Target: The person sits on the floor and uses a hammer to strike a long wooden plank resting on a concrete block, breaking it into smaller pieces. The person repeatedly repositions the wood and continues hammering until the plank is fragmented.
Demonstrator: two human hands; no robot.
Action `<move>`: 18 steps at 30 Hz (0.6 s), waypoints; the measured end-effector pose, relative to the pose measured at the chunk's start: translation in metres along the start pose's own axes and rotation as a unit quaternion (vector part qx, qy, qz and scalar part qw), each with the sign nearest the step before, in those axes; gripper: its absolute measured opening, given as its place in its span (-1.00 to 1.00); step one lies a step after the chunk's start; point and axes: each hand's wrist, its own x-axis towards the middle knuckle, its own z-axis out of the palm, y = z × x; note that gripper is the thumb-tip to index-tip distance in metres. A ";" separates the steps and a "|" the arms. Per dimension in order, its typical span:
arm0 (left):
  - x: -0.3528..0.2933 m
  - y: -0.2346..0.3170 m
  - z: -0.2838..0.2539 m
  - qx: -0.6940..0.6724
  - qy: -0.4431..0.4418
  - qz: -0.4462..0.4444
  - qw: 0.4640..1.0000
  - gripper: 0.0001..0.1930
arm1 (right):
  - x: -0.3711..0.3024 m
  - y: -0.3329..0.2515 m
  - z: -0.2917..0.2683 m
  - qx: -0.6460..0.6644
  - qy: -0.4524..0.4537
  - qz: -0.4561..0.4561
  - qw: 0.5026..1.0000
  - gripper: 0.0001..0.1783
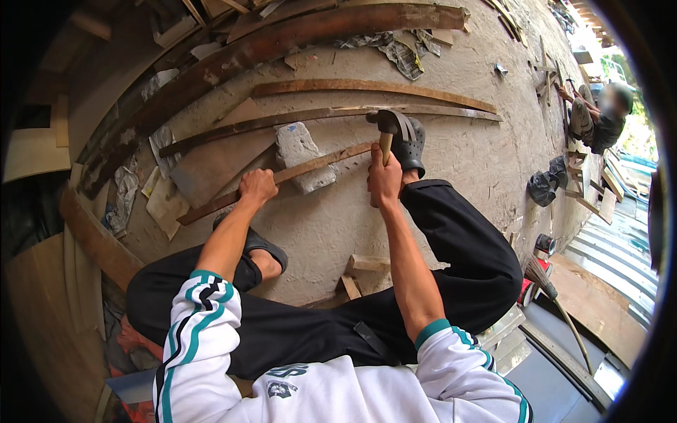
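My left hand [258, 187] is closed around a narrow wooden strip [229, 199], which slants up to the right. That strip crosses a rough pale concrete block [300, 146] on the ground. In my right hand [385, 178] is a hammer [386, 141], its wooden handle upright in my fist and its dark head above. The hammer head overlaps my dark clog [410, 151] in the view. The strip's right end comes close to the hammer handle; whether they touch I cannot tell.
Two long wooden strips [374, 86] [247, 128] lie beyond the block, with a wide brown plank [282, 39] farther back. Crumpled paper [402, 56] and board scraps [166, 208] are scattered around. Another person [599, 120] sits at the far right. A broom [557, 296] leans at the right.
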 end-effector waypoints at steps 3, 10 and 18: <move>0.007 0.005 -0.001 -0.005 -0.003 0.017 1.000 -0.75 | -0.006 0.053 0.026 -0.068 0.132 -0.193 0.970 -0.48; 0.006 -0.002 0.005 -0.004 0.002 0.000 1.000 -0.75 | -0.010 -0.005 0.009 -0.094 -0.055 0.067 0.992 -0.42; 0.005 0.004 0.001 -0.004 -0.010 -0.005 1.000 -0.74 | -0.009 0.058 0.031 -0.098 -0.015 -0.044 0.994 -0.49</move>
